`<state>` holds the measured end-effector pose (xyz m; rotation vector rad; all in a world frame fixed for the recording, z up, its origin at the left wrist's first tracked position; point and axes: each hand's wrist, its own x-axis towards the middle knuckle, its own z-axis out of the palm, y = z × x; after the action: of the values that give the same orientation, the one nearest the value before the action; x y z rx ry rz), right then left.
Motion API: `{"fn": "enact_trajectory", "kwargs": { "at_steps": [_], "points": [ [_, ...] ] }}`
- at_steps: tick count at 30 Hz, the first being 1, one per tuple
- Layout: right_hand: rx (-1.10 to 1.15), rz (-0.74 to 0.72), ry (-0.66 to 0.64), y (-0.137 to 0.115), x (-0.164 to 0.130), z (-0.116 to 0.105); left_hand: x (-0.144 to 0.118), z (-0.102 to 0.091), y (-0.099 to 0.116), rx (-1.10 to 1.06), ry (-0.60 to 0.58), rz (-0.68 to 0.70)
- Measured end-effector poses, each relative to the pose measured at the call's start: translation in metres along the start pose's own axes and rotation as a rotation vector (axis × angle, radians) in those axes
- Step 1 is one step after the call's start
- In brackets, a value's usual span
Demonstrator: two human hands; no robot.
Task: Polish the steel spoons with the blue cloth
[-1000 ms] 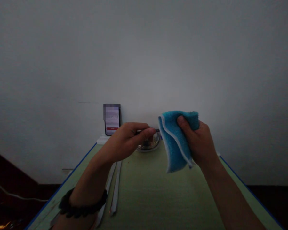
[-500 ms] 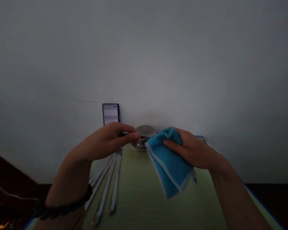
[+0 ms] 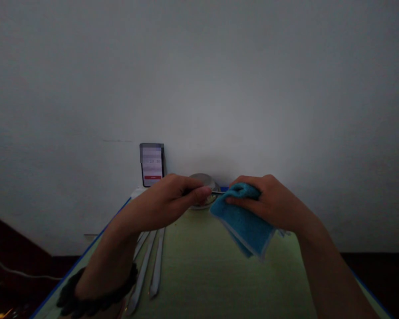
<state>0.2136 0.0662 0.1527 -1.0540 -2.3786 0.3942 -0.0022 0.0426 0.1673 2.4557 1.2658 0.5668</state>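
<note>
My left hand (image 3: 173,199) is closed in a pinch on a thin metal piece (image 3: 217,192), perhaps cutlery. Only a short length of it shows; its far end goes into the blue cloth (image 3: 244,223). My right hand (image 3: 269,199) is closed round that cloth, which has a pale edge and hangs down in folds. Behind my fingers stands a round shiny metal object (image 3: 202,178) by the wall, partly hidden. Below my left wrist several long metal cutlery handles (image 3: 156,266) lie side by side on the green table, their far ends covered by my hand.
A phone (image 3: 152,164) with a lit screen leans upright against the grey wall (image 3: 219,88) at the back left. The green table (image 3: 219,288) has blue edges. A white cable (image 3: 23,275) runs at the far left. The light is dim.
My left hand has moved right towards the cloth, and the thin metal piece now shows between my hands. My right hand and the cloth have shifted slightly right. More of the phone is uncovered.
</note>
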Motion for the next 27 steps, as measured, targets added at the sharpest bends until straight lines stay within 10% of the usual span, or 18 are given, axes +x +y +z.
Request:
{"fn": "enact_trajectory", "kwargs": {
  "at_steps": [6, 27],
  "points": [
    [-0.089, -0.167, -0.165, -0.013, 0.003, 0.008, 0.002, 0.007, 0.014, 0.132, -0.025, 0.054],
    [-0.028, 0.058, 0.076, 0.028, -0.003, -0.006, -0.006, -0.006, -0.016, 0.114, 0.164, -0.016]
  ]
}}
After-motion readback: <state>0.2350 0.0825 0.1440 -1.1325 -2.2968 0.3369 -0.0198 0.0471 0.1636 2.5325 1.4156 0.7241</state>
